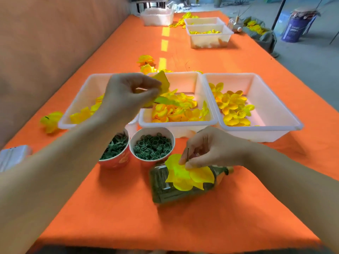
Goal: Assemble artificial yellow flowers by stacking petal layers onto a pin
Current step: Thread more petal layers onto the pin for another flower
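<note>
My left hand (128, 94) hovers over the white trays, fingers pinched on a yellow petal layer (162, 82) lifted above the middle tray (176, 123). My right hand (211, 147) grips a thin upright pin (187, 154) with a large yellow petal layer (187, 175) threaded on it, held just above a plastic bottle (165, 191) lying on its side. Loose yellow petals fill the middle tray and the right tray (264, 132); the left tray (80, 99) holds a few.
Two paper cups stand before the trays, one with green leaf pieces (114, 147), one with green rings (153, 145). Finished yellow flowers (51, 121) (145, 61) lie on the orange table cloth (110, 208). More white bins (209, 37) stand far back. A white object (12, 156) lies at the left edge.
</note>
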